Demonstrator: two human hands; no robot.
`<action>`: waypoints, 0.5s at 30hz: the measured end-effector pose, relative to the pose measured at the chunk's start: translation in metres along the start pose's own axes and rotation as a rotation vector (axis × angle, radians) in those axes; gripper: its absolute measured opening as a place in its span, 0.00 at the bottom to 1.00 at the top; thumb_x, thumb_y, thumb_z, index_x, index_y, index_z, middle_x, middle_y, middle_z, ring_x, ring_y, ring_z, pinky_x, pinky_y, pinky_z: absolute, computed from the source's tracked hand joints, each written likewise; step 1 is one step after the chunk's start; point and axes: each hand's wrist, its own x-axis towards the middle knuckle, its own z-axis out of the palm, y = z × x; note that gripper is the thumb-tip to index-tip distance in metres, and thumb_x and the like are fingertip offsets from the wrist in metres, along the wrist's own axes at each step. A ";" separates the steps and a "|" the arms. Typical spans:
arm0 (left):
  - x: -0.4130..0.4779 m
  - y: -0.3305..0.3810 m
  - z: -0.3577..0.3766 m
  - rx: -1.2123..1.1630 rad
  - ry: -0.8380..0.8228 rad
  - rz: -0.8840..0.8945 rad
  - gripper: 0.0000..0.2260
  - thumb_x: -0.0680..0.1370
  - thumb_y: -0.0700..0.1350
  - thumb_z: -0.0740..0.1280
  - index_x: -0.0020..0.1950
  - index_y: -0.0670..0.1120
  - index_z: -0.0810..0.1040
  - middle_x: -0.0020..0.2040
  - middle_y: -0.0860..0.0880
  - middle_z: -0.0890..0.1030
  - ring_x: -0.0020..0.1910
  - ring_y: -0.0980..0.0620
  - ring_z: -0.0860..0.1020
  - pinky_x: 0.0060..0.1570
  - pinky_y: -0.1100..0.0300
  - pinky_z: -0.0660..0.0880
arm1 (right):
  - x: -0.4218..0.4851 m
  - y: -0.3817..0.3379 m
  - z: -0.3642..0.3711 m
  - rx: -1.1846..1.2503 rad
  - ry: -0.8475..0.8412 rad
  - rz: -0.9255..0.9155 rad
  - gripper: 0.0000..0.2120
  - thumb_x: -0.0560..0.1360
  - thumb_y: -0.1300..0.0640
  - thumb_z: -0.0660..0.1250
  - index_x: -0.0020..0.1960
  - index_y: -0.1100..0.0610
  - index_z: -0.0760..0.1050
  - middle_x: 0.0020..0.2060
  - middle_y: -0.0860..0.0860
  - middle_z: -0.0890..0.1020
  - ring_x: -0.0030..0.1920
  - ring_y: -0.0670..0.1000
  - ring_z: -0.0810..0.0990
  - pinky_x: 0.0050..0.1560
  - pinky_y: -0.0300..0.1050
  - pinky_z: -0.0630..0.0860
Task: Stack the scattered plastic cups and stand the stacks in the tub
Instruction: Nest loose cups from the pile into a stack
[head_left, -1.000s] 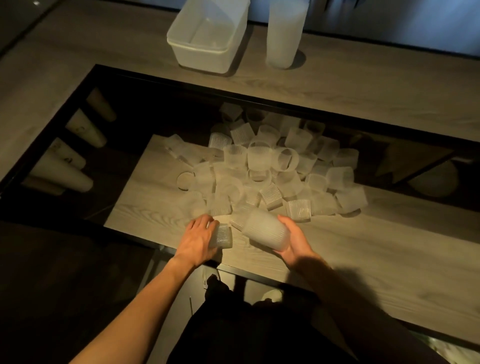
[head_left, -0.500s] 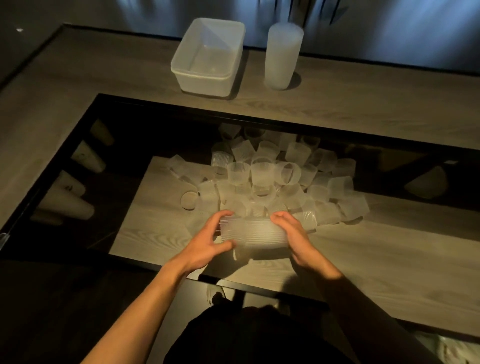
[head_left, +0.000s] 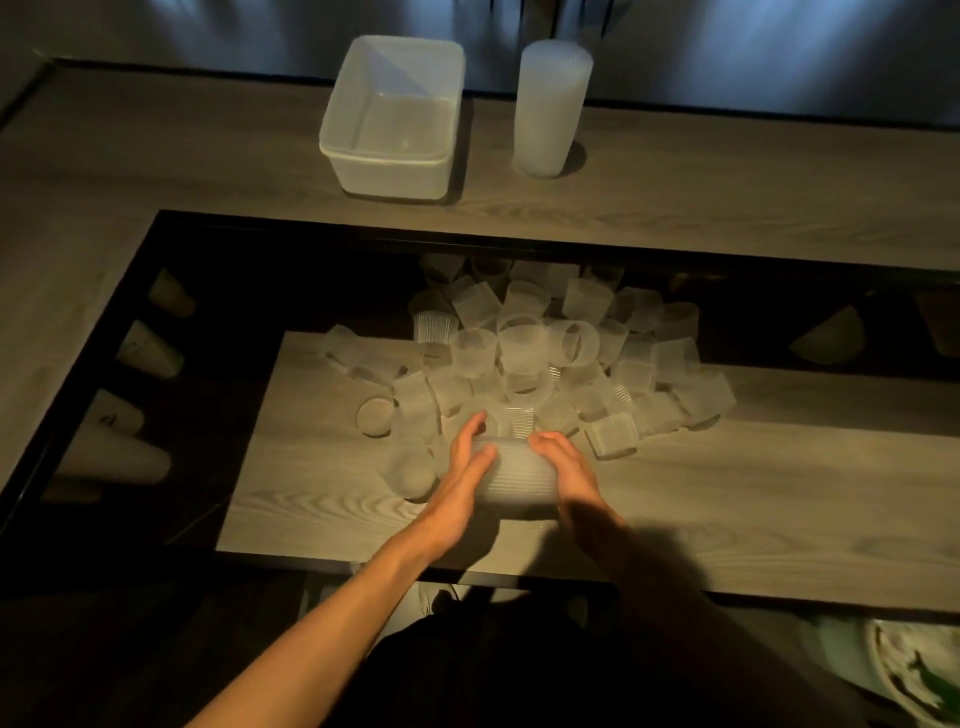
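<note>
Cup stack (head_left: 514, 478), left hand (head_left: 465, 467) flat, right hand (head_left: 563, 470) cupping

left hand (head_left: 464, 470) — fingers straight, palm inward | right hand (head_left: 566, 470) — fingers curled on cup stack (head_left: 517, 480)

A grey wood-grain bench (head_left: 727, 223) is dimly lit; a black-framed glass panel (head_left: 234, 291) is set into it. A bluish wall (head_left: 779, 47) is seen across the frame's top.

Wood-grain tabletop (head_left: 727, 208) with a black frame (head_left: 332, 231) around a dark inset. A paler wood-grain board (head_left: 779, 493) lies inside the frame. Pale cone-like shapes (head_left: 119, 457) line the inset's left edge. Lower right: white-and-green patterned object (head_left: 914, 670), partly cut off.
</note>
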 end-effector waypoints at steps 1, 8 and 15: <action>0.000 -0.002 -0.008 0.024 -0.020 -0.003 0.36 0.73 0.76 0.55 0.78 0.64 0.56 0.79 0.55 0.61 0.77 0.55 0.61 0.78 0.47 0.57 | 0.003 0.003 -0.001 0.014 0.005 0.012 0.09 0.80 0.49 0.66 0.55 0.54 0.77 0.57 0.58 0.78 0.53 0.57 0.79 0.38 0.50 0.81; 0.000 -0.034 -0.091 0.657 0.434 0.082 0.38 0.73 0.62 0.73 0.78 0.51 0.62 0.76 0.49 0.65 0.73 0.51 0.67 0.72 0.45 0.68 | 0.015 0.012 0.005 0.299 0.045 0.146 0.15 0.80 0.48 0.65 0.62 0.57 0.76 0.59 0.60 0.79 0.55 0.60 0.80 0.34 0.49 0.81; 0.010 -0.057 -0.109 0.755 0.248 -0.097 0.40 0.74 0.60 0.74 0.80 0.51 0.59 0.72 0.47 0.75 0.68 0.45 0.75 0.63 0.50 0.75 | 0.027 0.027 0.021 0.248 0.089 0.152 0.15 0.79 0.48 0.65 0.60 0.56 0.77 0.60 0.60 0.79 0.58 0.60 0.79 0.41 0.50 0.80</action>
